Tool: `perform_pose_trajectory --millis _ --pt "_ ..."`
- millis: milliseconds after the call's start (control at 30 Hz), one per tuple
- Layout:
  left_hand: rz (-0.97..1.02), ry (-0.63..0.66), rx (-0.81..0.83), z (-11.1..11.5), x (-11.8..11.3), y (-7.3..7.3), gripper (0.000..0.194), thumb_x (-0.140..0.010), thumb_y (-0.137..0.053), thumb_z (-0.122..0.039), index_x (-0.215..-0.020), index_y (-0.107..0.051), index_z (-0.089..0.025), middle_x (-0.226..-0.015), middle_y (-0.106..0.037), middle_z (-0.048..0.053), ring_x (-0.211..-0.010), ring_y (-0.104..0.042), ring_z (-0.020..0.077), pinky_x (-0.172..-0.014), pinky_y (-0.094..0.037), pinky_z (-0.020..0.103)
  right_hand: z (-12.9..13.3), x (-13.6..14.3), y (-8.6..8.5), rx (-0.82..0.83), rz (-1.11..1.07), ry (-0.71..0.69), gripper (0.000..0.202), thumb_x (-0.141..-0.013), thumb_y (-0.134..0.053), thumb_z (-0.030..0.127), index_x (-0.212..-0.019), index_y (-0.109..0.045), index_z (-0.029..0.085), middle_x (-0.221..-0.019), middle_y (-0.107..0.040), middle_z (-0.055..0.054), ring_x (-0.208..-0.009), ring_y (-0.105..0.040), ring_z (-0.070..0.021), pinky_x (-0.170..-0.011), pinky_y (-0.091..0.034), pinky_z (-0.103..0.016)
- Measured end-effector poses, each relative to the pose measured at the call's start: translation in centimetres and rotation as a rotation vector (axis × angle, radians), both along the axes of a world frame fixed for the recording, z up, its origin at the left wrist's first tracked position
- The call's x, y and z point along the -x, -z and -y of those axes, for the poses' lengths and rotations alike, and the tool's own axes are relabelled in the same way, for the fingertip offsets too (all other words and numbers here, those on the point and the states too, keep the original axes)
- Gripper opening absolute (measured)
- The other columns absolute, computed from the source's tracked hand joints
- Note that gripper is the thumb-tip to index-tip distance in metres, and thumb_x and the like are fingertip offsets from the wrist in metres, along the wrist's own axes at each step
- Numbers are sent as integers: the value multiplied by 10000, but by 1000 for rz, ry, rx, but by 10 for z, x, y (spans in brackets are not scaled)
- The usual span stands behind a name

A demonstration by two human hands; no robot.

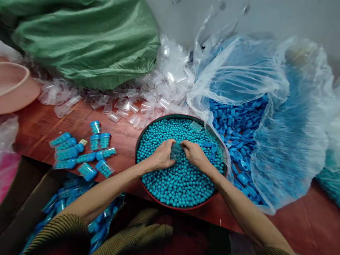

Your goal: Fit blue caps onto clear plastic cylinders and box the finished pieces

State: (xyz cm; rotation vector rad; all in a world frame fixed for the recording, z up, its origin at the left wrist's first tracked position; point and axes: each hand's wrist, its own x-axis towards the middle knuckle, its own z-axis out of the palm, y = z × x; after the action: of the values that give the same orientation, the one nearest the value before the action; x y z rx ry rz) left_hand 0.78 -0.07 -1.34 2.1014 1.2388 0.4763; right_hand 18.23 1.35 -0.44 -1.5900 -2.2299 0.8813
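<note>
A round basin [175, 206] full of small turquoise beads [174, 186] sits on the reddish table. Over the beads, a small clear plastic container [175, 151] is between my two hands. My left hand [163, 155] is closed around its left side. My right hand [194, 153] has its fingers curled in at the container's upper right edge; its fingertips are partly hidden. Several blue plastic caps [213, 147] lie on the beads beside my right hand. Another clear container [195, 126] rests on the beads at the far rim.
Bead-filled containers with blue caps [68, 152] lie left of the basin. Loose clear containers [162, 89] are heaped behind, by a green sack [85, 28]. An open plastic bag [290, 139] spills blue caps on the right. A pink basin [2, 88] stands far left.
</note>
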Motion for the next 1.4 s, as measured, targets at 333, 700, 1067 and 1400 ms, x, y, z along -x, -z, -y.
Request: perform_pose_trajectory --millis 333,700,1067,1400 --pt "-358 119 -17 -7 -15 -21 571 -658 -595 -251 -1192 -467 -96 -1116 -525 165 -1030 -508 315 -899 -445 443 -66 1 -25 -203 600 297 378 -889 -479 372 -1133 -565 97 -1102 -579 -228 -896 -642 -292 -715 -472 -348" --pt "8 -48 3 1 -1 -4 572 -664 -599 -236 -1196 -411 -143 -1189 -521 141 -1148 -489 286 -1002 -403 456 -48 -16 -5 -438 1 120 253 -847 -527 245 -1066 -648 211 -1014 -603 -96 -964 -546 -245 -830 -440 -368" --pt "21 42 13 -1 -2 -1 655 -603 -620 -208 -1203 -373 -129 -1360 -372 197 -1273 -397 326 -1037 -377 462 -10 4 26 14 -569 258 203 -729 -455 92 -834 -588 203 -753 -634 13 -626 -602 -134 -630 -502 -279" --pt "-175 -16 49 0 -16 -8 677 -631 -622 -244 -1256 -386 -133 -1169 -544 150 -1127 -503 327 -920 -446 450 4 -1 25 -210 -291 136 241 -807 -436 116 -895 -643 202 -815 -688 -28 -747 -640 -171 -743 -503 -306"
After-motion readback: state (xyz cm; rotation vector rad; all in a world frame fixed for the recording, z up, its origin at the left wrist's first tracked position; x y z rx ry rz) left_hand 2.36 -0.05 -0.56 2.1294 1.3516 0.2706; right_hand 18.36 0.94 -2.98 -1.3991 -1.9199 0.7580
